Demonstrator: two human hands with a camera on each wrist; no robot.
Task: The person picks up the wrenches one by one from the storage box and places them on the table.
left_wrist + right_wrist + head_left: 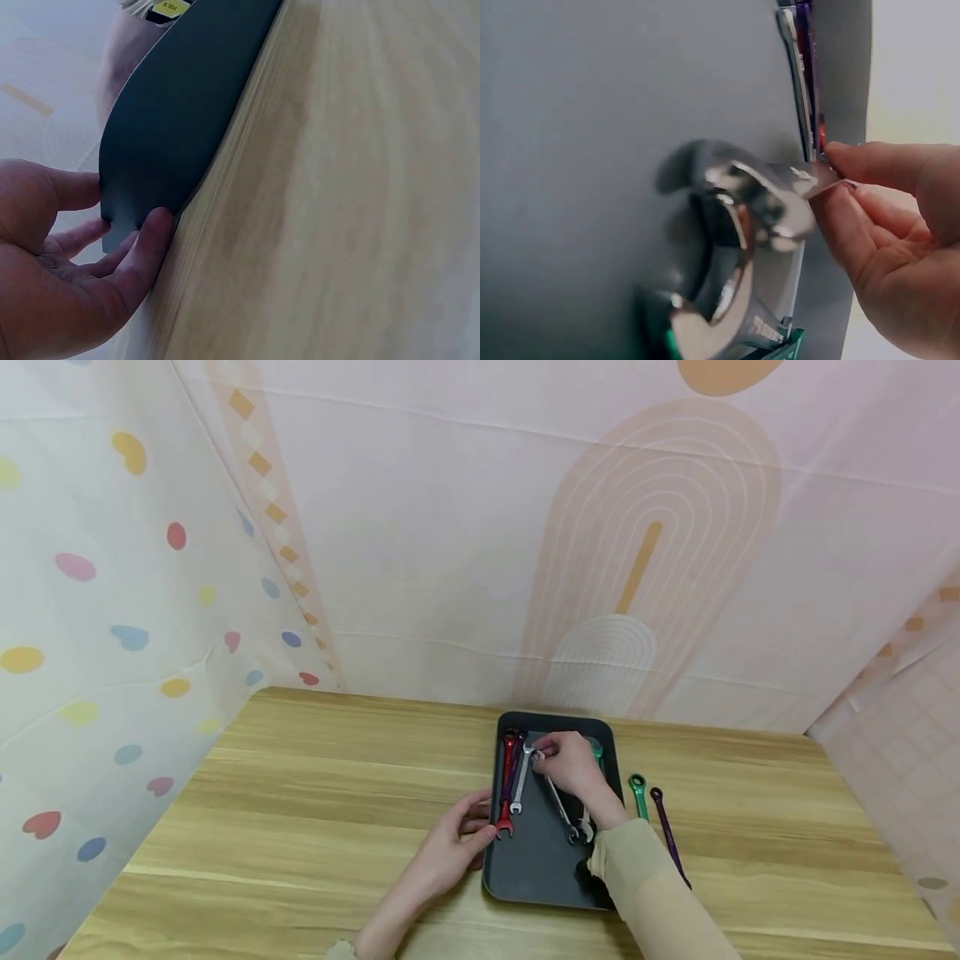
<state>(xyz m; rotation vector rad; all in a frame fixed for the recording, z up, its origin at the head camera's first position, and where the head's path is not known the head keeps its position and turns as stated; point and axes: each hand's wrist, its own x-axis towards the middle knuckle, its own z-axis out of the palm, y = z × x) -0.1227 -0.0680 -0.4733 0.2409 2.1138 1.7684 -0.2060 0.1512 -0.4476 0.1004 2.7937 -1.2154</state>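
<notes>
A dark grey tray (540,868) lies on the table with several wrenches in it. My left hand (453,839) holds the tray's left edge, thumb at the rim and fingers along the outer wall (172,112). Above the tray's middle, my right hand (572,764) pinches a silver wrench (559,806) near its far end. The near open end (757,195) of this wrench points toward the right wrist camera. Left of it lie a smaller silver wrench (521,781), a red wrench (506,777) and a partly covered purple wrench (515,764).
Another silver wrench (587,827) and a green one (597,749) lie along the tray's right side, partly hidden by the right arm. Outside the tray, to its right, a green wrench (638,793) and a purple wrench (667,831) lie on the wooden table (315,793).
</notes>
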